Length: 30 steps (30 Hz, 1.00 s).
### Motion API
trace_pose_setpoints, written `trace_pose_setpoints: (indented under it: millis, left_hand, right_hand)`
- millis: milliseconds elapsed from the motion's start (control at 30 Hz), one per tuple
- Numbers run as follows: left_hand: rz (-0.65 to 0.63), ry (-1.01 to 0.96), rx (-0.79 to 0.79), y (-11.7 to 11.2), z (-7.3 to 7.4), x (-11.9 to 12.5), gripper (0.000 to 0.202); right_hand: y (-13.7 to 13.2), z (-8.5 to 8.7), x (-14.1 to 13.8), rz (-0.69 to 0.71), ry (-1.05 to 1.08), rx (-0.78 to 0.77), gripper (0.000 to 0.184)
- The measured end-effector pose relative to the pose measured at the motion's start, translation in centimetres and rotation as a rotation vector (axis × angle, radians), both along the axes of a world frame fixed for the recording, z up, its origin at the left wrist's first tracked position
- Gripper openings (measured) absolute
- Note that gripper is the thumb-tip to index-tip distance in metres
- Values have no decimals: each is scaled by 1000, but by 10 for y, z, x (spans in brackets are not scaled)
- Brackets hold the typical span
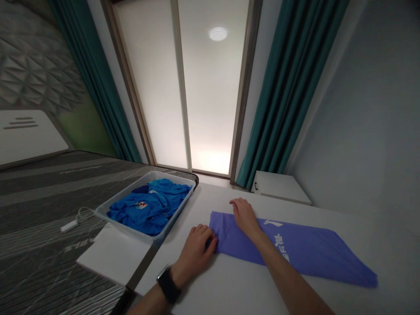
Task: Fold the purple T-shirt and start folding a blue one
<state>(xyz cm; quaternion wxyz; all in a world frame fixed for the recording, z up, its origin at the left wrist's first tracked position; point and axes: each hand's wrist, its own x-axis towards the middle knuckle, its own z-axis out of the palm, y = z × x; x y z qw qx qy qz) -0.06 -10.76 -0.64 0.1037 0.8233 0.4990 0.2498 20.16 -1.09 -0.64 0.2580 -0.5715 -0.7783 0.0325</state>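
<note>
The purple garment is laid in a long strip on the white table. Its left end is best steadied by the left hand, fingers curled, though a grip cannot be confirmed; smoothing should be done outward by the right hand, loosely open at the far edge.

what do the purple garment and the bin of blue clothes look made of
Purple garment: matte, thin fabric, perhaps synthetic, given its smooth surface and soft creases; the fibre is uncertain. Bin: likely translucent plastic, slightly glossy, given its cloudy walls and moulded rim.
</note>
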Motion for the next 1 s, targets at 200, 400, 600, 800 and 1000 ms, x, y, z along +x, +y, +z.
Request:
trace_pose_setpoints:
  millis: [200,400,600,800,1000]
  left_hand:
    - [-95,84,170,9,0,14,43]
    - [-129,263,115,35,-11,40,53]
    - [-133,296,48,42,-30,28,58]
    - [-57,293,33,40,-33,16,58]
    - [-27,331,55,47,-37,-1,52]
  right_hand:
    - [-34,2,22,92,-146,25,39]
    - [-57,-18,18,138,-232,-78,47]
    - [-59,-25,18,151,-250,-199,54]
    - [-60,-23,18,149,-273,-220,56]
    - [-61,-21,17,149,-281,-240,56]
